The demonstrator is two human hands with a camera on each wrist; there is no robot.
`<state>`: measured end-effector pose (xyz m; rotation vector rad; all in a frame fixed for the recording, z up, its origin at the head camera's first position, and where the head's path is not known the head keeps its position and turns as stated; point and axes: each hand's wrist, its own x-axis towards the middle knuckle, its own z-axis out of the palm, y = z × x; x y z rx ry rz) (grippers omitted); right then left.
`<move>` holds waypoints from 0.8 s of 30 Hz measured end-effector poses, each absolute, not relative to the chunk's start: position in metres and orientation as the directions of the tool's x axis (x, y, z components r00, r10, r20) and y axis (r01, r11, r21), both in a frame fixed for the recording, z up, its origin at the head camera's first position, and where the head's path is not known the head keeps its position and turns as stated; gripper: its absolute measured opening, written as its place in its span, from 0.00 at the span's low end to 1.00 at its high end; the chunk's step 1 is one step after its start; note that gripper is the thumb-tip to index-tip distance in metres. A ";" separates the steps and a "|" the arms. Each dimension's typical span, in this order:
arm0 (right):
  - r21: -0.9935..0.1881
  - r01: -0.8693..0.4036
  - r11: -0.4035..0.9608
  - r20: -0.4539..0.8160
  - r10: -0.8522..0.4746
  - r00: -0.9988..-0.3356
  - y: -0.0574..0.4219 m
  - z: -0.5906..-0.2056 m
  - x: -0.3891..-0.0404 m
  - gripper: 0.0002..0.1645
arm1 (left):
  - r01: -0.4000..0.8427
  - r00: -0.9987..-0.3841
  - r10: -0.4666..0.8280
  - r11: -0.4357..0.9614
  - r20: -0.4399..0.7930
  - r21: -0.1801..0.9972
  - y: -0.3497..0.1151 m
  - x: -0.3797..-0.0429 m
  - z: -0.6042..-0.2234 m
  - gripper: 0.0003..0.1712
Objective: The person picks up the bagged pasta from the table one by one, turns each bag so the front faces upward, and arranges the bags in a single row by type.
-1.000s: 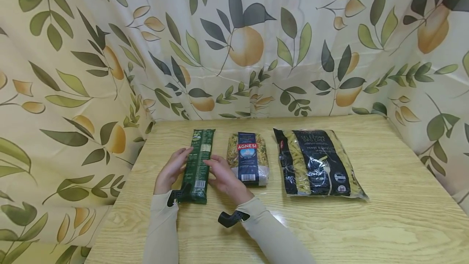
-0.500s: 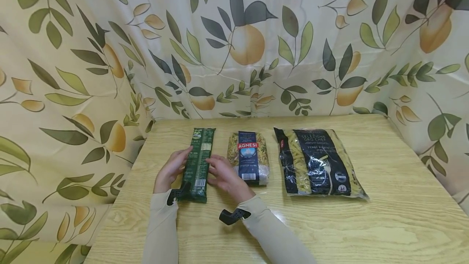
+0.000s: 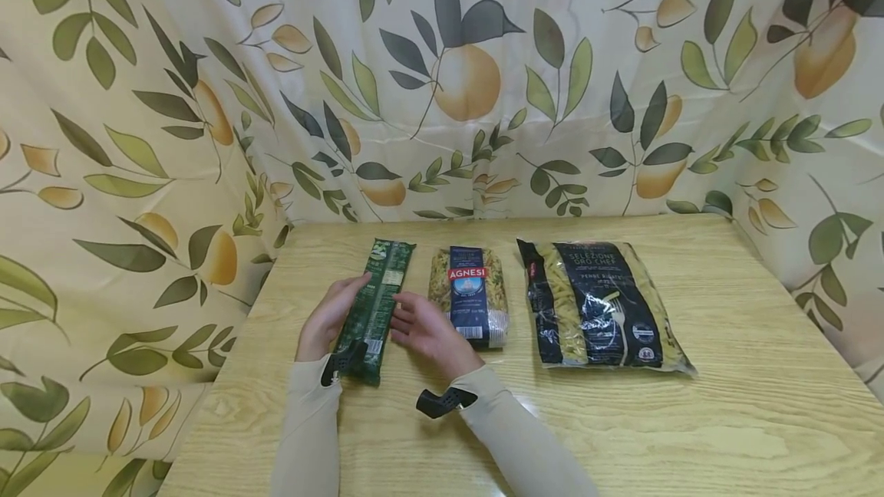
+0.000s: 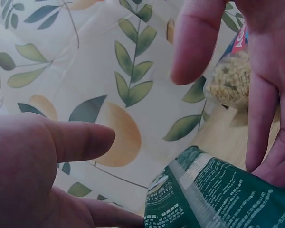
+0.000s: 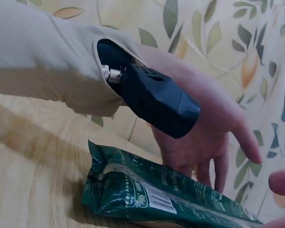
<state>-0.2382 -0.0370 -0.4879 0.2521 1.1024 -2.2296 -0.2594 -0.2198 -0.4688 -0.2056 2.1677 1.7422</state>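
A long, narrow green packet point(image 3: 380, 290) with a barcode at its near end lies at a slant on the table. My left hand point(image 3: 328, 318) rests along its left side, fingers extended; in the left wrist view the fingers meet the left edge of the packet point(image 4: 213, 199) with the thumb raised. On the other side is my right hand point(image 3: 435, 336), fingers loosely extended, close to the right edge. Its fingertips touch that edge in the left wrist view. The right wrist view shows the left hand point(image 5: 199, 104) behind the packet point(image 5: 133, 187). The packet's underside is hidden.
Just right of my right hand lies an Agnesi pasta bag point(image 3: 468, 297). Farther right is a large black and clear bag of penne point(image 3: 604, 305). The wooden table point(image 3: 691, 436) meets a leaf-and-fruit patterned curtain point(image 3: 470, 159) at the back. Each wrist carries a black camera mount.
The green packet has turned clockwise, its far end moving right and its near end left. My left hand has shifted slightly right with it; my right hand's fingers have come off its top.
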 end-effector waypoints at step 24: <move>-0.699 0.599 -0.390 -0.441 -0.424 -0.791 -0.045 -0.490 -0.235 0.40 | -0.265 -0.942 0.104 0.351 -0.319 0.898 -0.209 -0.255 -0.460 0.47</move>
